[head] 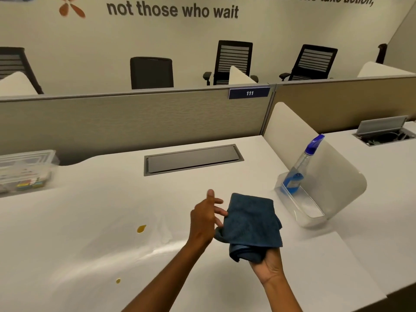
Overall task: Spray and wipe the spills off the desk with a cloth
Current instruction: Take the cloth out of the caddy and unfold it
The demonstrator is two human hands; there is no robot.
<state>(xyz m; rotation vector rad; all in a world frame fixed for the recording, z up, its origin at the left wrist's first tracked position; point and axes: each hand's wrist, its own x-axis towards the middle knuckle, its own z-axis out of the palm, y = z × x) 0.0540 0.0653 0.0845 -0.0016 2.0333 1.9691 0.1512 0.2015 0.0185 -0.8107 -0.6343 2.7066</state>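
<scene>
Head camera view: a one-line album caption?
Right hand holds a dark blue cloth above the white desk beside yellow spills.

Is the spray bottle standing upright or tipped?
Tipped: the spray bottle leans in the clear bin, nozzle up against the divider.

Even, fairly bright indoor light falls from above, and shadows are faint. A pale streak of glare crosses the white worktop (90, 221) just left of the forearms. The wide lens bows the partition (135, 113) and tilts things near the edges. The wall lettering (172, 10) and far corners are softly blurred.
</scene>
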